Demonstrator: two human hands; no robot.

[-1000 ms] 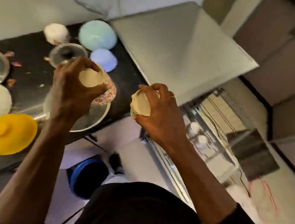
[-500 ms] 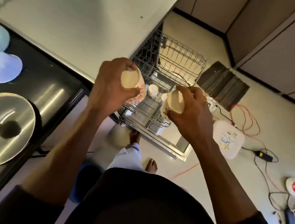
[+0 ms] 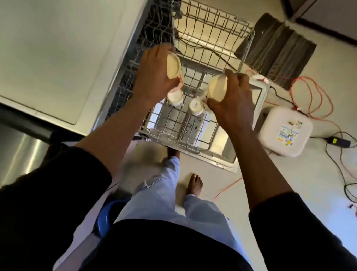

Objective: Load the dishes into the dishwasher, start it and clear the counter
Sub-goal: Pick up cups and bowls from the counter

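The pale tabletop (image 3: 52, 38) fills the ten o'clock part of your view, and the dishwasher's wire racks stand pulled out from under its right edge. The far rack (image 3: 215, 24), at twelve o'clock, has tan wires. The nearer grey rack (image 3: 174, 124) sits at the centre, above the open dishwasher door (image 3: 225, 159). A dark ribbed mat (image 3: 275, 51) lies on the floor at one o'clock. A white box (image 3: 284, 131) with a colourful sticker sits at three o'clock, just beside the door, and an orange cable (image 3: 310, 97) loops on the floor between mat and box. Both of your hands are over the grey rack, and each is closed around a cup. Your left hand (image 3: 154, 79), at eleven o'clock of the rack, has its fingers curled round a red-patterned cup (image 3: 174, 67). That cup is tipped on its side, so its cream inside faces you. Your right hand (image 3: 232, 97), at one o'clock of the rack, grips a cream cup (image 3: 217, 88) that is also tilted, with its mouth turned toward the left hand. The two held cups are near each other but apart. Directly below them, two small white cups (image 3: 175, 97) stand side by side in the grey rack. The left one is just beside the lower rim of the patterned cup, and the other is just under your right hand.
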